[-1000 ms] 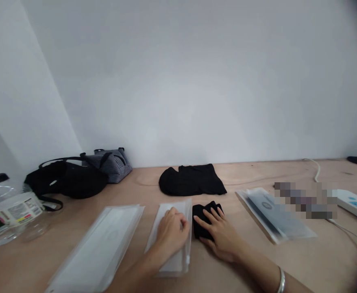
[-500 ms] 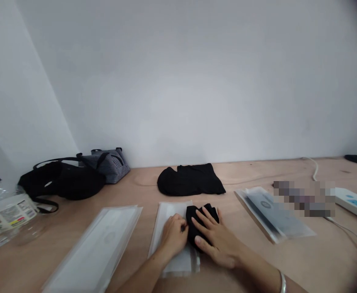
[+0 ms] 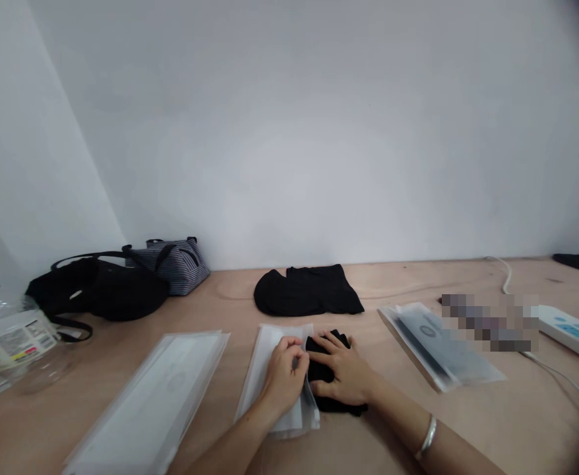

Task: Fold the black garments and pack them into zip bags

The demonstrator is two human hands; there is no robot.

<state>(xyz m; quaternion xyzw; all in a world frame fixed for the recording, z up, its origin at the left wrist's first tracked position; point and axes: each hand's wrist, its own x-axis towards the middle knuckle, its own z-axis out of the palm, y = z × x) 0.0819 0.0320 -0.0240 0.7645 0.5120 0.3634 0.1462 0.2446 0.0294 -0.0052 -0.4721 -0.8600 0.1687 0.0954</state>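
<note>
My left hand [image 3: 285, 375] pinches the right-hand edge of a frosted plastic bag [image 3: 256, 379] with a white insert, and that edge is lifted a little. Flat on a folded black cloth [image 3: 322, 371] lies my right hand [image 3: 341, 369], fingers spread. The cloth rests beside the bag, touching or close to its raised edge; part of it is hidden beneath my fingers. Farther back on the table, a second black cloth item [image 3: 306, 290] lies flat, with a notch in its upper edge.
Left are stacked frosted bags [image 3: 155, 396], a clear plastic jug [image 3: 15, 343], a black bag [image 3: 101, 290] and a striped bag [image 3: 183, 267]. Right are a filled frosted bag [image 3: 440, 346], a blurred-out object, a white power strip [image 3: 569, 330] and cables. A wall stands behind the wooden table [image 3: 393, 429].
My left hand has raised the bag's right edge. My right hand has slid slightly on the black cloth, and more of the cloth's near edge shows below it.
</note>
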